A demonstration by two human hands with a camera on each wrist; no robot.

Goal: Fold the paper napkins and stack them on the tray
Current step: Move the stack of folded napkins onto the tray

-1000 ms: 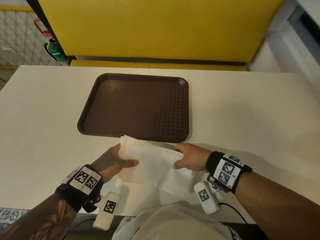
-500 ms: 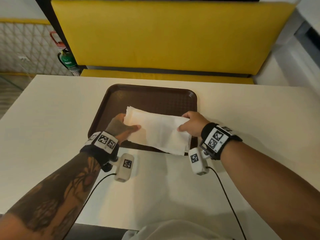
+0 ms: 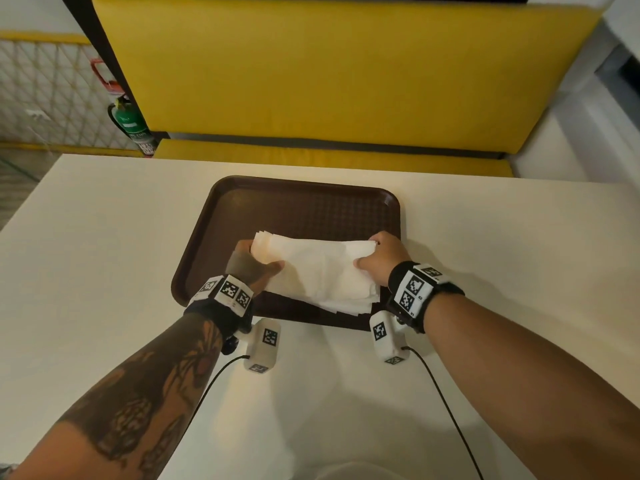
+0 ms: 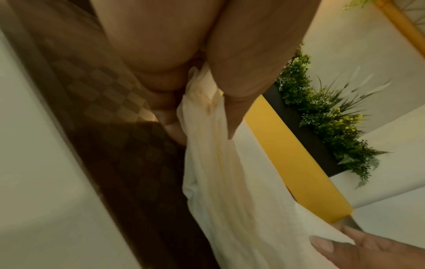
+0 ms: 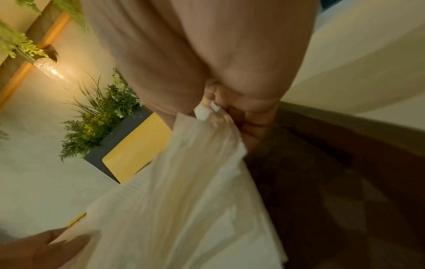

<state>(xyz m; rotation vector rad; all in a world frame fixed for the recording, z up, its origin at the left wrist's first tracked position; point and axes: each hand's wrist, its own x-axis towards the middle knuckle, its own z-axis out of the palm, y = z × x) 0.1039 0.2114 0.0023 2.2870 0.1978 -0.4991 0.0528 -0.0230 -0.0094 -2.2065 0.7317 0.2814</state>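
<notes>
Both hands, left hand [image 3: 254,268] and right hand [image 3: 381,259], pinching napkin stack [image 3: 322,275] ends above tray [image 3: 298,209]. Lower level onto tray's near half; release together, keeping edges squared.

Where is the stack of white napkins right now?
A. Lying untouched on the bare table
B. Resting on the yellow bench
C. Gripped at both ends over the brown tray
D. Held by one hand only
C: the left hand and right hand each grip an end of the napkins over the tray.
</notes>
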